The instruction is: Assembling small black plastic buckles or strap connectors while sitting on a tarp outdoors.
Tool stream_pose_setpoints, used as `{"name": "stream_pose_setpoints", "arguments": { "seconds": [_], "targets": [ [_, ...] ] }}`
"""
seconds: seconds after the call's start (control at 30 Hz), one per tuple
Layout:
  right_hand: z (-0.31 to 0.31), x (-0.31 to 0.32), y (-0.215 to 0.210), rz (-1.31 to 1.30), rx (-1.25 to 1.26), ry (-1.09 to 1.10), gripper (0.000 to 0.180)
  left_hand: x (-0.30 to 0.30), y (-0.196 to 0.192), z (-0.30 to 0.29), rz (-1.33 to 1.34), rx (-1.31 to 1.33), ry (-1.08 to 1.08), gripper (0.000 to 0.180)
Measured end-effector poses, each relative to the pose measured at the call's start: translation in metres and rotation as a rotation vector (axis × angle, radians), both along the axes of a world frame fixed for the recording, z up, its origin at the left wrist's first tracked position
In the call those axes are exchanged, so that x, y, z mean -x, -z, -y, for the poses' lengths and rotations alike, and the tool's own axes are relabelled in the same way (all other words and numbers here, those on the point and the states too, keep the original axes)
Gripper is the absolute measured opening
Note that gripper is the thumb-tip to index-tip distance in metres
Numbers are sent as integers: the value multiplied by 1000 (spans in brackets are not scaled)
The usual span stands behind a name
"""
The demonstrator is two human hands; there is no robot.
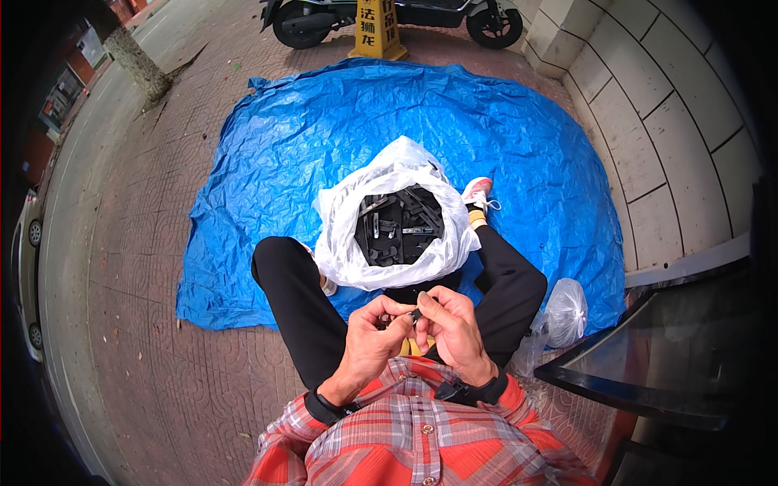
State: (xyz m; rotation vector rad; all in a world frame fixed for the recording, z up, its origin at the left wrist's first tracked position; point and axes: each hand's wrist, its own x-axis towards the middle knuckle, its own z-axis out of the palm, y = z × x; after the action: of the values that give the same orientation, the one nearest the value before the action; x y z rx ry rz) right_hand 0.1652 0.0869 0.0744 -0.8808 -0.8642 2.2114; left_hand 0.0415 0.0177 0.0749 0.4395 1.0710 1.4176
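Note:
Close together in front of my chest, both hands are pinched on a small black part (416, 315). My left hand (371, 334) grips its left side, and my right hand (455, 328) has thumb and fingers closed at its right end. The fingers cover most of the part, so I cannot tell its kind. Just beyond them, between my legs, stands a white plastic bag (340, 212) with its mouth rolled wide. Inside lie many black plastic pieces (397, 227), some long and thin, a few with shiny silvery parts.
A blue tarp (284, 138) spreads under the bag. A clear knotted plastic bag (566, 312) lies right of my knee, near a dark-framed glass panel (640, 356). A tiled wall (648, 138) borders the right. A yellow floor sign (378, 32) and a scooter (324, 20) stand beyond the tarp.

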Motion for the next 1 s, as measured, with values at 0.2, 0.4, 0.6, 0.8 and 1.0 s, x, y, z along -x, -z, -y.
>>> {"name": "stream_pose_setpoints", "arguments": {
  "seconds": [0.2,0.4,0.6,0.8,1.0],
  "targets": [
    [1,-1,-4,190,-256,-10,19,-3,-1,-1,-70,38,-12,5],
    [8,3,-9,556,-1206,108,12,-6,4,1,-300,26,-40,9],
    [20,-1,-7,685,-1762,101,19,-10,12,6,-411,-90,-97,16],
    [8,-10,-17,602,-1665,49,21,9,9,8,-121,-125,56,24],
    [-12,-8,-17,633,-1332,-160,12,9,6,6,-221,-41,107,19]
  ]
}}
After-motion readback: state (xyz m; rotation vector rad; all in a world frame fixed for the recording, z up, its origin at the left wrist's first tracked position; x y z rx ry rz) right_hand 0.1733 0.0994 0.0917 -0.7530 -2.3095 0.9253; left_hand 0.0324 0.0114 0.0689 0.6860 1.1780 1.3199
